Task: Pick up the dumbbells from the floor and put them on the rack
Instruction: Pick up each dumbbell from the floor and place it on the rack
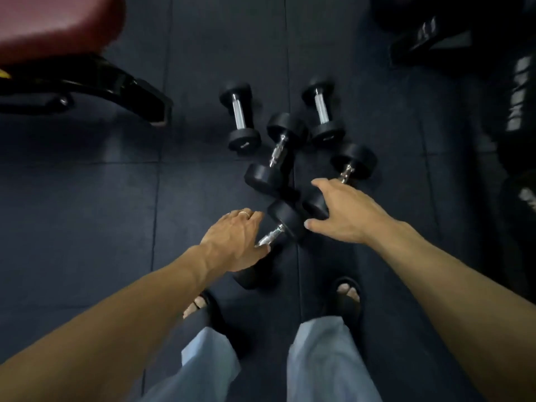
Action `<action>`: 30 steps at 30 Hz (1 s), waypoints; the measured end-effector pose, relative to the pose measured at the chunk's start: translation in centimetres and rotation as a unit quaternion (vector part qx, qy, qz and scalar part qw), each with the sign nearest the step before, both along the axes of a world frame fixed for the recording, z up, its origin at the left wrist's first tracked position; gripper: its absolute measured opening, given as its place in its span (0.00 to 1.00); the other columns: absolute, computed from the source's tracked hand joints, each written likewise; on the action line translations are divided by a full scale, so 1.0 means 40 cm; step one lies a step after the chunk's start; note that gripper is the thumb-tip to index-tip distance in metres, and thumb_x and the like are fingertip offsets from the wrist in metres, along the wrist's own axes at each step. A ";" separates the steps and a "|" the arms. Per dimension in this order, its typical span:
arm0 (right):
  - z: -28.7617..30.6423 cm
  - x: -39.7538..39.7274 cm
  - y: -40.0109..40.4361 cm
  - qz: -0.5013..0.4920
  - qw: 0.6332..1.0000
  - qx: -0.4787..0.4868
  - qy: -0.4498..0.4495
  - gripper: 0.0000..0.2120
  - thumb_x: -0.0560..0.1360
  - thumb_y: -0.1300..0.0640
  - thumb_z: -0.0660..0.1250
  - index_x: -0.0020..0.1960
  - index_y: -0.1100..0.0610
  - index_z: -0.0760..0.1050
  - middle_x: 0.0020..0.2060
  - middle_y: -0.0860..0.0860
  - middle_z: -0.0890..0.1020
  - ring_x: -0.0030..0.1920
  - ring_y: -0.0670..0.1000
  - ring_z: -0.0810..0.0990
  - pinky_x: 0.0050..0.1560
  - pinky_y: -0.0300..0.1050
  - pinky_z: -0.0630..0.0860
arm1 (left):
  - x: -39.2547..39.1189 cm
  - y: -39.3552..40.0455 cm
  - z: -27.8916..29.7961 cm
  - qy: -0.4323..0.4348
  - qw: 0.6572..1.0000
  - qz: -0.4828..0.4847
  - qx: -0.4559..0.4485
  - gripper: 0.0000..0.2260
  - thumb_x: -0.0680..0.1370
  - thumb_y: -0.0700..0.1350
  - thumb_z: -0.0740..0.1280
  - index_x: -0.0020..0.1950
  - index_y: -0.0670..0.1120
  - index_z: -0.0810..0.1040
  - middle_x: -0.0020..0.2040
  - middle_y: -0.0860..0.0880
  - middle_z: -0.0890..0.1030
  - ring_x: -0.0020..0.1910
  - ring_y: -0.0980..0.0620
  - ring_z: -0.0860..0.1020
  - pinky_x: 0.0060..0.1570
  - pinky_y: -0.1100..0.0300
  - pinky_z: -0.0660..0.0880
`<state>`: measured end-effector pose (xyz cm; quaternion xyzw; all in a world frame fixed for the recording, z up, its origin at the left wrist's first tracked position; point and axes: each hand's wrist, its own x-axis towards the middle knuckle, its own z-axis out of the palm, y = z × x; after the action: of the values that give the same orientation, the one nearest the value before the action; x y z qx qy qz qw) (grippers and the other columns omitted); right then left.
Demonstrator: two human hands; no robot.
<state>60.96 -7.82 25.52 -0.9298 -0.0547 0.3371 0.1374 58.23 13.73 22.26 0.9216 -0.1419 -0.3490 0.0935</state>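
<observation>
Several black dumbbells with chrome handles lie on the dark rubber floor. My left hand (pixel 233 242) hovers with fingers spread over the handle of the nearest dumbbell (pixel 285 219), thumb by the chrome bar. Over the handle of a second dumbbell (pixel 353 161) is my right hand (pixel 340 211), fingers apart and covering much of it. Farther off lie a middle dumbbell (pixel 262 175), a far left dumbbell (pixel 242 117) and a far right dumbbell (pixel 323 114). A dark rack (pixel 522 91) holding black weights runs along the right edge.
A red padded bench (pixel 58 27) on a black frame (pixel 116 85) stands at the upper left. My sandalled feet (pixel 348 297) stand just behind the nearest dumbbell. Open floor mats (pixel 87 213) spread to the left.
</observation>
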 end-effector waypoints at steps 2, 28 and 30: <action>-0.150 0.010 -0.006 -0.008 1.000 0.002 0.013 0.42 0.72 0.41 0.72 0.78 0.52 0.57 0.69 0.53 0.71 0.68 0.57 0.72 0.65 0.56 0.73 | 0.017 -0.006 -0.153 0.015 1.000 0.015 0.005 0.27 0.76 0.58 0.65 0.69 0.45 0.65 0.64 0.47 0.71 0.64 0.46 0.70 0.59 0.52 0.71; -0.737 0.005 0.039 -0.069 0.995 0.071 0.005 0.47 0.66 0.54 0.79 0.76 0.55 0.54 0.57 0.54 0.80 0.57 0.55 0.80 0.62 0.50 0.75 | 0.019 -0.025 -0.781 0.223 0.970 0.098 -0.029 0.31 0.70 0.43 0.75 0.69 0.47 0.66 0.59 0.46 0.77 0.55 0.49 0.76 0.49 0.63 0.69; -0.734 -0.003 0.034 -0.074 0.994 0.077 0.007 0.48 0.66 0.54 0.79 0.76 0.55 0.54 0.58 0.54 0.80 0.58 0.55 0.80 0.63 0.50 0.75 | 0.012 -0.030 -0.781 0.221 0.970 0.101 -0.029 0.32 0.70 0.43 0.75 0.70 0.47 0.65 0.60 0.45 0.77 0.57 0.47 0.77 0.50 0.62 0.71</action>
<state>60.83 -6.46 -3.82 -0.9157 -0.0103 0.3269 0.2334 58.72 12.53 -8.96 0.8282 -0.0342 -0.5282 0.1840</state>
